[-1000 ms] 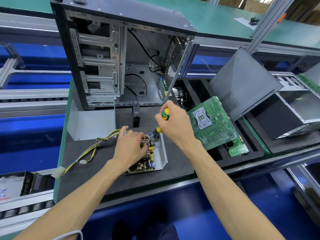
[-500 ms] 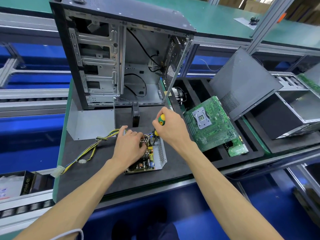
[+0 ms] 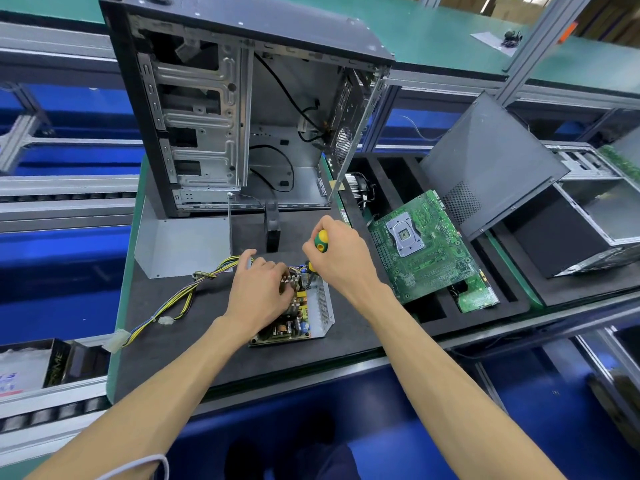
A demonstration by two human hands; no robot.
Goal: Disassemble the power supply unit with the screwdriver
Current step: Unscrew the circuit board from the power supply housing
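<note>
The right hand [image 3: 337, 252] is gripping the screwdriver [image 3: 320, 241], tip down at the far end of the opened PSU [image 3: 300, 311], while the left hand [image 3: 258, 294] is curling over its board on the dark counter [image 3: 353, 336]. The tip, hidden among parts, could slip and gouge components. The PSU is lying flat, long axis running near-to-far, its cables [image 3: 180, 299] trailing left.

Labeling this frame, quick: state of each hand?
Left hand: fingers curled over the power supply unit, steadying it.
Right hand: closed around the screwdriver handle.
</note>
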